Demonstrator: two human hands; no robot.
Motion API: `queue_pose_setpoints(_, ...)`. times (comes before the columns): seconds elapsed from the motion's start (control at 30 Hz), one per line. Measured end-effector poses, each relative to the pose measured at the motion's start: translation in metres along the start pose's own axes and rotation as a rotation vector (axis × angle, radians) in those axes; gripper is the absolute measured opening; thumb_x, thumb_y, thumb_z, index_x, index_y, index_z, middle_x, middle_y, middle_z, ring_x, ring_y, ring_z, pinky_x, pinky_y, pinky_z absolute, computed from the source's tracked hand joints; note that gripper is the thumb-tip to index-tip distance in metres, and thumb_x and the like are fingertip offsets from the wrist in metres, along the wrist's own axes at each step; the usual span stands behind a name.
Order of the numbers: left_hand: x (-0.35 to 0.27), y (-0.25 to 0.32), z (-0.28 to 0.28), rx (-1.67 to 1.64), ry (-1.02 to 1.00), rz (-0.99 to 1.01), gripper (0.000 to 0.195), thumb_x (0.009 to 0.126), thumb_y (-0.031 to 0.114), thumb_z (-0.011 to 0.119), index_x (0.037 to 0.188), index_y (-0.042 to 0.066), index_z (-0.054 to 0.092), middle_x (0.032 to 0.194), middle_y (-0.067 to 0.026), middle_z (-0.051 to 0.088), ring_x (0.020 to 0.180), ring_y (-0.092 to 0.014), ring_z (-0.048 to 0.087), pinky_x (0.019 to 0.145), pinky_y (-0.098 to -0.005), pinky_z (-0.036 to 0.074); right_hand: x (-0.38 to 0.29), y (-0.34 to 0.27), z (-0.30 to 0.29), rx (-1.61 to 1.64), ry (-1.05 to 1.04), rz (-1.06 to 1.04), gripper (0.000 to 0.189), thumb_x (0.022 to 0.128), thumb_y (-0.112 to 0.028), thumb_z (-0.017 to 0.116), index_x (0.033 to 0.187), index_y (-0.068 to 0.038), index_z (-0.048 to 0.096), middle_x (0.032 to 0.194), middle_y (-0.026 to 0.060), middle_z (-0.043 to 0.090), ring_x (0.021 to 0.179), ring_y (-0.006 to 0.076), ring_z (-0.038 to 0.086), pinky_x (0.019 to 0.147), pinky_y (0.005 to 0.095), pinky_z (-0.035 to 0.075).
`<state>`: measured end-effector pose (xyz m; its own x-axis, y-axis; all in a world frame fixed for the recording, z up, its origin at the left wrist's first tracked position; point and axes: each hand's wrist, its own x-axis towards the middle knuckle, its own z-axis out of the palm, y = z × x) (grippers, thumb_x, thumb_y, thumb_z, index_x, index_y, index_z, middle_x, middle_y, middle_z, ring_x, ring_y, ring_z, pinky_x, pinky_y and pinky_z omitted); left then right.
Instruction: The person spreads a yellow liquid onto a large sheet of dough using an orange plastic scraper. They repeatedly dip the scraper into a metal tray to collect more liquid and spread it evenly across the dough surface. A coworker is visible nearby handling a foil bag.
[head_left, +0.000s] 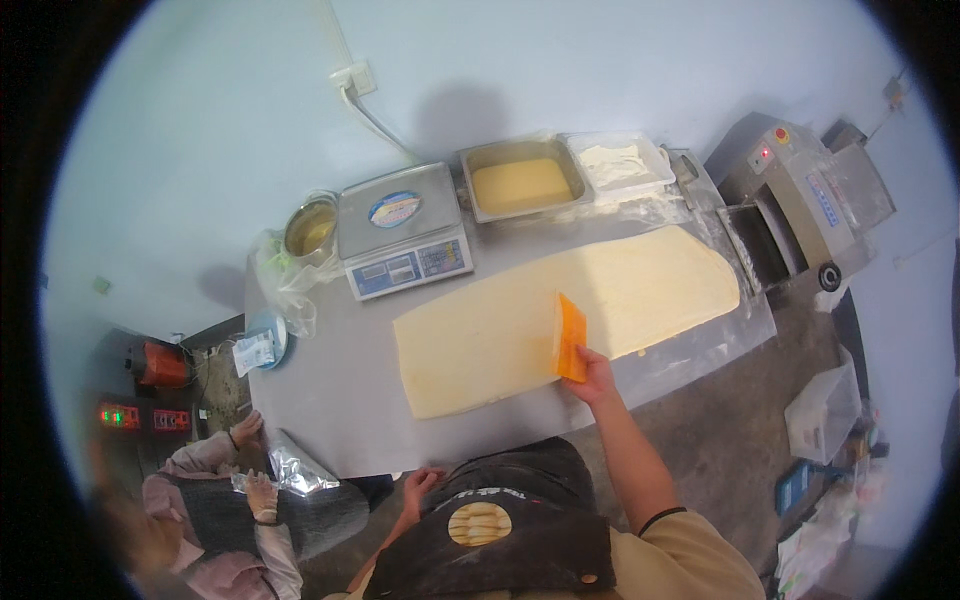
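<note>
My right hand (592, 377) grips the lower end of an orange plastic dough scraper (571, 334). The scraper is over the near middle of a long, pale yellow sheet of dough (480, 345); whether it touches the dough I cannot tell. That sheet lies flat across a metal worktable (322, 405), its left end cut fairly straight and its right end rounded. Low beside my dark apron, at the table's front edge, is my left hand (424, 484). Its fingers look curled, and nothing shows in them.
Along the back stand a metal pot (310, 229), a digital scale (401, 225), a metal pan of yellow mixture (521, 184) and a tray of white powder (615, 165). A dough-rolling machine (795, 195) adjoins the right end. At left, a gloved co-worker (217, 480) is near silvery film (300, 465).
</note>
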<state>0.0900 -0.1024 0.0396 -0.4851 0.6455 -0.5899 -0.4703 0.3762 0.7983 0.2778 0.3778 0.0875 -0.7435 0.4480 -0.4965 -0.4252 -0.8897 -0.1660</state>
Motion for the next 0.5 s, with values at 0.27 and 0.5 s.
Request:
queue_pose_setpoints(0.27,0.058,0.071,0.050,0.009,-0.118,0.270,0.035,0.098,0.030,0.070,0.115,-0.001,0.070,0.110,-0.0099,0.073,0.099,-0.017,0.068,0.090,-0.0328,0.054,0.006,-0.009,0.026,-0.007,-0.045,0.005,0.040,0.101,-0.021,0.058,0.136,-0.001,0.059,0.132,0.0158,0.068,0.123,0.0310,0.065,0.108,0.0482,0.050)
queue_pose_setpoints(0.5,0.159,0.183,0.164,-0.088,-0.194,0.282,0.050,0.101,0.039,0.063,0.132,0.000,0.061,0.121,-0.0149,0.071,0.112,-0.026,0.069,0.098,-0.0417,0.056,0.062,-0.137,0.106,-0.402,-0.025,-0.144,0.040,0.101,-0.022,0.061,0.136,-0.002,0.060,0.129,0.0118,0.069,0.120,0.0278,0.067,0.107,0.0447,0.051)
